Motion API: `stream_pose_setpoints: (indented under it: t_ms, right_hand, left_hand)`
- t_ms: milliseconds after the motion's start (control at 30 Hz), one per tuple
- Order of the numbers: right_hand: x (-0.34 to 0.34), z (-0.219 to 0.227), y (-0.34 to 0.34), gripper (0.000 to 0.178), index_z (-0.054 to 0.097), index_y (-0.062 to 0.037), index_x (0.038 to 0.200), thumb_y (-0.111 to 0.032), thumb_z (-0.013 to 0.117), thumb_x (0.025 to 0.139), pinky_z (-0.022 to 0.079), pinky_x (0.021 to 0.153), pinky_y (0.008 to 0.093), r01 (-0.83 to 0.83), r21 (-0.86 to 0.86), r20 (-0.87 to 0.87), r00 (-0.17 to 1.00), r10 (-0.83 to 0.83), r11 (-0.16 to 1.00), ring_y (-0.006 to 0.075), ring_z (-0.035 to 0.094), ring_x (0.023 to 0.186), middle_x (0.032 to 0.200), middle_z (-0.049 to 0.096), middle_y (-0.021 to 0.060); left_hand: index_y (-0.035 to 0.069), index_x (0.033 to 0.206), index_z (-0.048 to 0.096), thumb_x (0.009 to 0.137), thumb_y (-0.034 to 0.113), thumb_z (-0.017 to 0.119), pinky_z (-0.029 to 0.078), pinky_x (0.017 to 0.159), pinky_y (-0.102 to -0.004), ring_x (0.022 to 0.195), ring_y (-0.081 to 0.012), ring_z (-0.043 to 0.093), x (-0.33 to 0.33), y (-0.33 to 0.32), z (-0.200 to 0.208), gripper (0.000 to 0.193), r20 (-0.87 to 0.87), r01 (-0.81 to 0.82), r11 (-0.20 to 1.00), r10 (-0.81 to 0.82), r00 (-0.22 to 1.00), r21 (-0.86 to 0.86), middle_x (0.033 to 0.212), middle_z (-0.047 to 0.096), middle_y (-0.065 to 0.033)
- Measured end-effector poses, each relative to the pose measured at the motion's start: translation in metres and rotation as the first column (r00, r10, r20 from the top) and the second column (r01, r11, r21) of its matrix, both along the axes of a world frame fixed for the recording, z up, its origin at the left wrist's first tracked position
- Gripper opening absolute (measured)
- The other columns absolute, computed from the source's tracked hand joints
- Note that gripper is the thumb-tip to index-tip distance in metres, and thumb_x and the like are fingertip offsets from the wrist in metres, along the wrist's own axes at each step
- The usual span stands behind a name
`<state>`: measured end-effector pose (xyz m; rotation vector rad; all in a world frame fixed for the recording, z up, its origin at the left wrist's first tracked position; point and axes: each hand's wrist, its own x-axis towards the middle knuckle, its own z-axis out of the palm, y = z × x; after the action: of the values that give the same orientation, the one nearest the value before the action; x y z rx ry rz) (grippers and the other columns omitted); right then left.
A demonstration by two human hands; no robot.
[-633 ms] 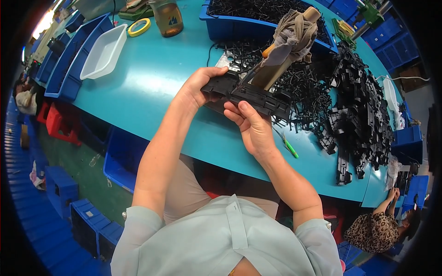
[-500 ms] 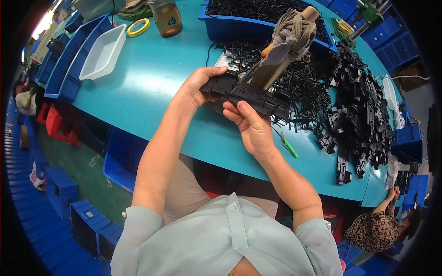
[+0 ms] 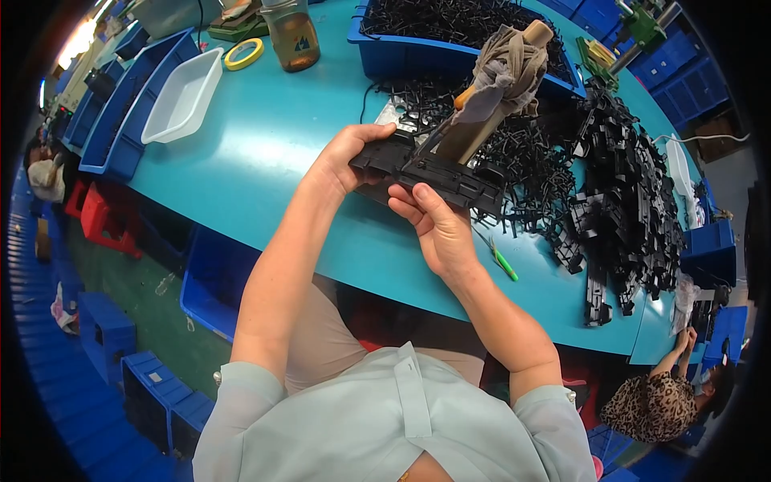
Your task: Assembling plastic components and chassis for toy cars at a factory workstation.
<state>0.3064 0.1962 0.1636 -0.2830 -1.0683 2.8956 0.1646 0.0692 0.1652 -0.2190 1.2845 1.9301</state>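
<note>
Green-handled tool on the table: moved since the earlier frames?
No, no visible shift either way: the green-handled tool lies the same against the heap of black parts.

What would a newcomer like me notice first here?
Probably the left hand mid-picture, gripping a long black part, the right hand at its near edge. Just beyond, a wooden bar rises, wrapped near its top in grey cloth. Farther right, black parts lie heaped on the turquoise table.

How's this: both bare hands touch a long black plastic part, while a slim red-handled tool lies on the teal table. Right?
Not red: the head view shows a slim green-handled tool on the teal table. The left hand and right hand do touch the long black plastic part.
</note>
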Motion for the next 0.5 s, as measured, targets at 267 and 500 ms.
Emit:
stream_pose_setpoints:
  t_ms: [267,500]
  right_hand:
    - [0.005,-0.006,-0.001,0.026,0.056,0.0017,0.112,-0.006,0.060,0.088,0.056,0.081,0.0343,-0.019,-0.034,0.016,1.000,0.020,0.999,0.0238,0.064,0.093,0.105,0.062,0.0127]
    - [0.033,-0.010,-0.012,0.017,0.057,0.0067,0.099,-0.007,0.058,0.088,0.054,0.087,0.0381,-0.053,-0.193,0.261,0.960,0.103,0.980,0.0260,0.062,0.094,0.101,0.060,0.0140]
  left_hand:
    - [0.009,0.083,0.060,0.083,0.031,0.060,0.038,0.041,-0.0292,0.052,-0.0170,0.057,0.016,-0.003,0.008,0.021,-0.056,-0.038,0.993,0.032,0.998,-0.108,0.069,0.063,-0.0058]
    - [0.005,0.084,0.061,0.086,0.031,0.060,0.036,0.038,-0.0294,0.050,-0.0185,0.056,0.057,-0.028,0.008,0.025,-0.078,-0.068,0.981,0.055,0.995,-0.184,0.069,0.062,-0.0086]
